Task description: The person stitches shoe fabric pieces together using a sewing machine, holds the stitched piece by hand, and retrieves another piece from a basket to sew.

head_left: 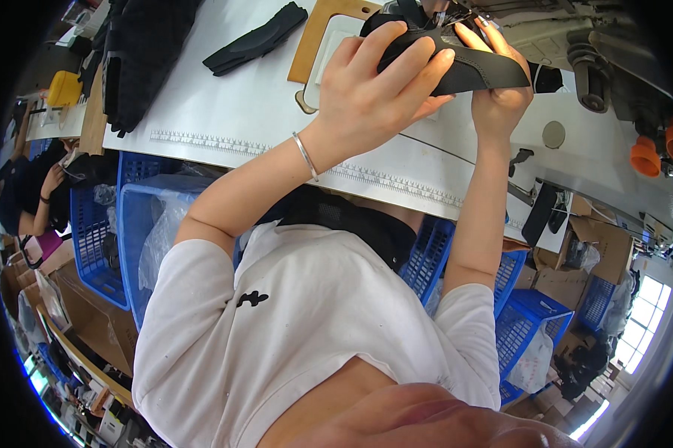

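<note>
Both hands hold a black shoe upper (493, 72) at the far side of the white sewing table (224, 112), beneath the needle area of a sewing machine (516, 7). My left hand (377, 86) lies over its near left part, fingers bent and pressing on the material. On the other side, my right hand (504, 93) grips it, with the thumb hidden behind the piece and fingertips near the needle area. A row of stitching shows along the upper's curved panel. Metal machine parts and my fingers hide the exact spot under the needle.
A black cut piece (254, 39) and a heap of black pieces (146, 60) lie on the table's left. A tan board (304, 56) borders the machine. Blue crates (131, 254) stand below the table. Orange cones (645, 158) are at right. A co-worker's hand (53, 179) appears far left.
</note>
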Action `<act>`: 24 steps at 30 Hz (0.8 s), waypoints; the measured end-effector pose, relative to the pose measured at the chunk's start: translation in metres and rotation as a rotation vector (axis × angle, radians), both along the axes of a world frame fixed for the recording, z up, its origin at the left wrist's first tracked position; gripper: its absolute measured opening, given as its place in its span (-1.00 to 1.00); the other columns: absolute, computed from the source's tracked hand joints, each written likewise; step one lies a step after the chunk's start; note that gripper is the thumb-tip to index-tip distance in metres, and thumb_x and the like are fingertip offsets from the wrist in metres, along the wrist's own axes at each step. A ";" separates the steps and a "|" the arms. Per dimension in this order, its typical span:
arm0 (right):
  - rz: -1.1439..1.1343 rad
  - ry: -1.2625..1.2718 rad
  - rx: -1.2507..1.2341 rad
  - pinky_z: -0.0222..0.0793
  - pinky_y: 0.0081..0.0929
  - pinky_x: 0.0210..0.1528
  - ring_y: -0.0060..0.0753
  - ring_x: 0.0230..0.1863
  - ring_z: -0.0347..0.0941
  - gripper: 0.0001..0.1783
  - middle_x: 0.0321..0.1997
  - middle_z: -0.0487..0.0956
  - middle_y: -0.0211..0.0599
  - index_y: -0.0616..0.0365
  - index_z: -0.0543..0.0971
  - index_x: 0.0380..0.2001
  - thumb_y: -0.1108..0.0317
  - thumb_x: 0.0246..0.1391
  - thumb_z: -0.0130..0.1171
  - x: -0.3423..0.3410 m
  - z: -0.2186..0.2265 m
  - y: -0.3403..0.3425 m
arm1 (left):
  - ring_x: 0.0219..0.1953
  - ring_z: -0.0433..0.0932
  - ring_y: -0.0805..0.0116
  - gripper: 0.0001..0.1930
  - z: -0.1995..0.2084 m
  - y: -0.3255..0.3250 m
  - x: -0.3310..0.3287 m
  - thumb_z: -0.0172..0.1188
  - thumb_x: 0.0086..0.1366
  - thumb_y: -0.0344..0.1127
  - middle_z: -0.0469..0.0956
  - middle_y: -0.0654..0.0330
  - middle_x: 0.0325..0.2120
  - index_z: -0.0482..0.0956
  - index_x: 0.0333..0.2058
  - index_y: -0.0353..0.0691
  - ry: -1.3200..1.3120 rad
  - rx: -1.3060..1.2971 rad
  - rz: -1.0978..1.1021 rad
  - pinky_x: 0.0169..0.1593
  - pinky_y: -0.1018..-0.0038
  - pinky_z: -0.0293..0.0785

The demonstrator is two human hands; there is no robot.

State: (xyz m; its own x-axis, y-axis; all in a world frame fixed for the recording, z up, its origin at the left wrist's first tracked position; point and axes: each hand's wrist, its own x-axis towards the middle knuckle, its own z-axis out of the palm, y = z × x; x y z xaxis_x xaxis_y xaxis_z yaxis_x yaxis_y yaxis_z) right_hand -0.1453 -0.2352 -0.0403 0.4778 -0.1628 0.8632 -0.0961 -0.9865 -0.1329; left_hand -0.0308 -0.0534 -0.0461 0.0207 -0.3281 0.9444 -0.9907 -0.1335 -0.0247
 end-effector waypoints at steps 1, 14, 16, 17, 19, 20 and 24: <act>0.001 0.001 0.001 0.52 -0.48 -0.26 -0.39 -0.26 0.59 -0.72 -0.23 0.71 -0.44 0.05 0.76 -0.25 0.55 -0.10 0.40 0.001 0.001 0.000 | 0.00 0.54 0.21 -0.51 0.000 0.000 -0.001 0.55 -0.12 -0.08 0.58 0.38 -0.08 0.75 -0.12 0.06 0.001 0.001 0.001 -0.15 0.40 0.54; 0.090 0.001 0.077 0.49 -0.48 -0.24 -0.41 -0.33 0.49 -0.65 -0.42 0.66 -0.52 -0.07 0.80 -0.24 0.59 -0.12 0.37 0.001 0.004 -0.006 | 0.02 0.53 0.25 -0.54 -0.005 -0.007 -0.007 0.52 -0.05 0.01 0.58 0.41 -0.10 0.76 -0.12 0.06 -0.011 -0.034 0.065 -0.21 0.43 0.48; 0.102 0.024 0.091 0.50 -0.48 -0.21 -0.41 -0.33 0.46 -0.65 -0.42 0.65 -0.52 -0.07 0.80 -0.24 0.59 -0.11 0.37 0.002 0.007 -0.004 | 0.02 0.53 0.26 -0.54 -0.004 -0.005 -0.009 0.52 -0.04 0.02 0.58 0.41 -0.11 0.76 -0.13 0.06 0.009 -0.046 0.072 -0.21 0.43 0.48; 0.142 0.044 0.102 0.49 -0.45 -0.03 -0.38 -0.15 0.54 -0.68 -0.16 0.67 -0.40 0.00 0.78 -0.15 0.53 0.00 0.32 0.000 0.004 -0.008 | 0.03 0.53 0.26 -0.54 -0.004 -0.005 -0.009 0.51 -0.03 0.02 0.58 0.42 -0.10 0.76 -0.13 0.06 0.028 -0.055 0.067 -0.21 0.43 0.47; 0.187 0.063 0.111 0.49 -0.42 0.14 -0.35 0.03 0.61 -0.69 0.10 0.68 -0.27 0.07 0.76 -0.07 0.47 0.11 0.27 -0.003 -0.001 -0.016 | 0.03 0.53 0.26 -0.55 -0.005 -0.006 -0.009 0.51 -0.03 0.02 0.59 0.43 -0.10 0.77 -0.13 0.06 0.046 -0.067 0.066 -0.22 0.42 0.47; 0.190 0.085 0.149 0.48 -0.42 0.15 -0.35 0.03 0.61 -0.70 0.11 0.68 -0.26 0.11 0.76 -0.07 0.47 0.12 0.26 -0.004 -0.003 -0.019 | 0.04 0.53 0.25 -0.56 -0.007 -0.007 -0.008 0.50 -0.01 0.01 0.59 0.45 -0.09 0.77 -0.12 0.05 0.036 -0.073 0.056 -0.23 0.42 0.46; 0.158 0.046 0.135 0.36 -0.37 -0.30 -0.30 -0.34 0.44 -0.74 -0.47 0.61 -0.47 0.07 0.74 -0.37 0.62 -0.20 0.33 -0.006 -0.013 -0.039 | 0.05 0.52 0.21 -0.59 -0.006 -0.006 -0.008 0.46 0.06 -0.01 0.60 0.47 -0.07 0.78 -0.11 0.01 -0.002 -0.044 0.067 -0.25 0.41 0.44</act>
